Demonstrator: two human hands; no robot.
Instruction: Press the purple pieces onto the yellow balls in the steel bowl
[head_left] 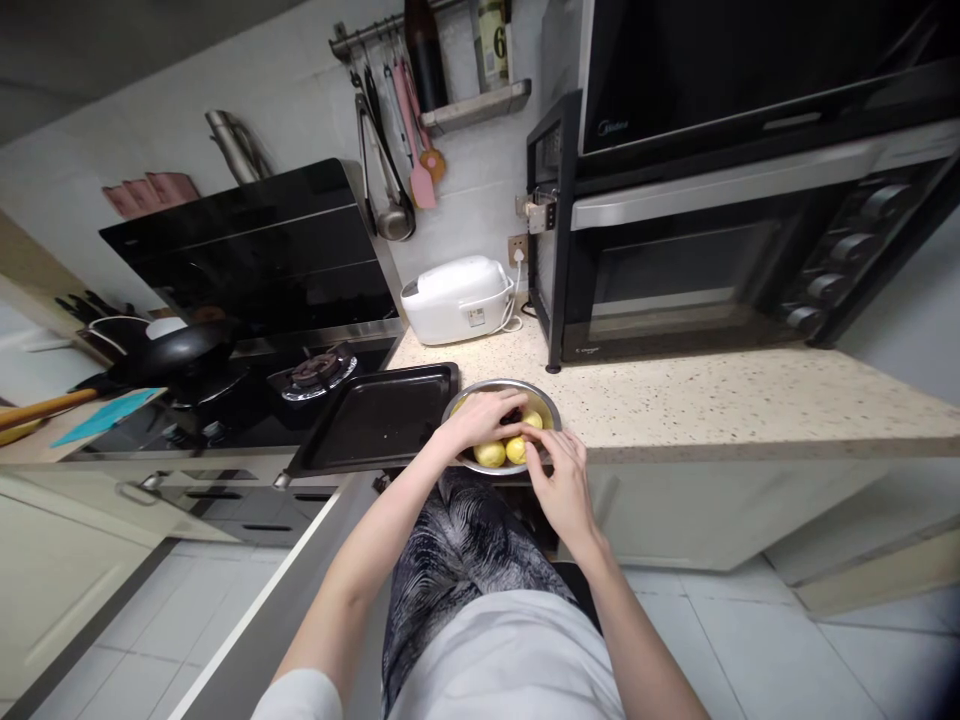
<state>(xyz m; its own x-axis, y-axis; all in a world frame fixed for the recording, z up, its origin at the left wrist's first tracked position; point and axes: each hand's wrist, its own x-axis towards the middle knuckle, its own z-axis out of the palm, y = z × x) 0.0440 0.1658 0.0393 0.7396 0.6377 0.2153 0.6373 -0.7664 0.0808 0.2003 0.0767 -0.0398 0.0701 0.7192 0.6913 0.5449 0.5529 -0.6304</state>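
Note:
A steel bowl stands at the counter's front edge and holds several yellow, roundish lumps, which may be dough balls or small fruit. Something dark shows among them, partly covered by fingers. My left hand reaches over the bowl from the left, its fingers bent down around something hidden beneath them. From the right, my right hand has its thumb and fingers closed at a yellow lump. The fingertips of both hands nearly meet above the bowl.
Left of the bowl lies a black baking tray, partly beside the gas burner. A white rice cooker sits behind. An oven stands at the right. A wok is on the far left. In front, a drawer is pulled out.

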